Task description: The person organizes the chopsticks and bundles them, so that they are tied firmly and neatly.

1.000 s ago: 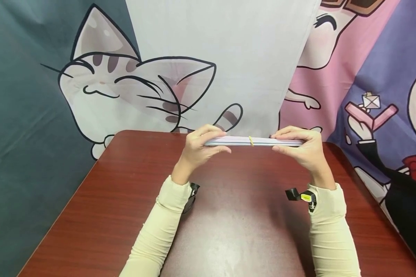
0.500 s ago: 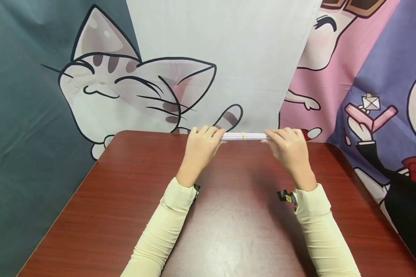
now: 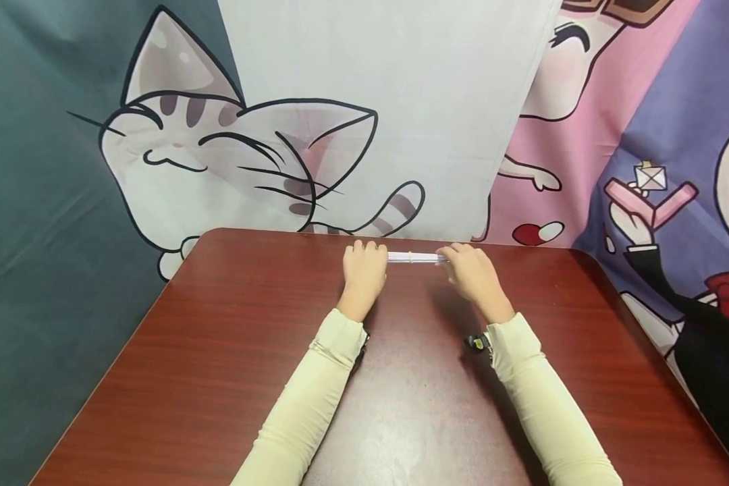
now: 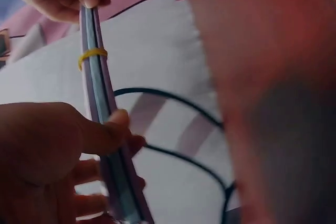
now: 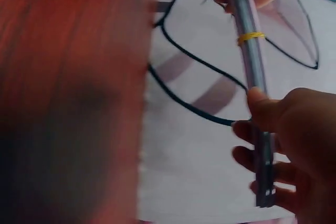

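Note:
A narrow bundle of thin, pale lilac and bluish layers (image 3: 402, 257) is held level above the far end of the table, with a yellow rubber band (image 4: 93, 53) round its middle. My left hand (image 3: 364, 270) grips its left end. On the right end my right hand (image 3: 470, 270) has its grip, the thumb (image 5: 262, 109) on one side and the fingers on the other in the right wrist view. Both hands cover the bundle's ends in the head view. What the layers are made of I cannot tell.
Underneath lies a reddish-brown wooden table (image 3: 188, 351) with rounded far corners. Cloth backdrops with a cartoon cat (image 3: 176, 175) and other figures hang behind its far edge. Small black devices (image 3: 477, 342) sit at the wrists.
Both hands have drawn closer together in the head view, the right one shifting left. With the bundle they have sunk slightly in the picture, and the backs of the hands now face the camera.

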`<move>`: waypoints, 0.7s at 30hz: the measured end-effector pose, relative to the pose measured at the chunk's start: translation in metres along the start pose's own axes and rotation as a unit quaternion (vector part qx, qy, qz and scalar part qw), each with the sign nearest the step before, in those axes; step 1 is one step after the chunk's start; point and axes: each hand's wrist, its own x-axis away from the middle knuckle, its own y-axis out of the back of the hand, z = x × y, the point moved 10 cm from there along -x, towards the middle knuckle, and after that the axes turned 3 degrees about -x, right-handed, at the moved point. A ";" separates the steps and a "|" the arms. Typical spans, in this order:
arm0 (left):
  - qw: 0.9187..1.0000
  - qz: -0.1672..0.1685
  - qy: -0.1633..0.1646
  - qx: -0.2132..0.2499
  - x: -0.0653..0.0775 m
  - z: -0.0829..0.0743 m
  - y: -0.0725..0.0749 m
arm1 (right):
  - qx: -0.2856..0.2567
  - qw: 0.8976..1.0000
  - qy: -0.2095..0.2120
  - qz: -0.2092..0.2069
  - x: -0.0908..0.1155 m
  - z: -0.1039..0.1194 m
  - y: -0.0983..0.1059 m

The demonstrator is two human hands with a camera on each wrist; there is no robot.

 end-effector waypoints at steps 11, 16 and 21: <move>0.993 0.087 0.032 0.070 -0.004 0.002 -0.063 | -0.131 0.978 -0.121 0.106 0.018 -0.033 -0.072; 0.992 0.092 0.038 0.083 -0.004 0.004 -0.074 | -0.160 0.976 -0.117 0.088 0.021 -0.037 -0.079; 0.991 0.105 0.030 0.083 -0.003 0.000 -0.076 | -0.150 0.976 -0.126 0.100 0.024 -0.039 -0.084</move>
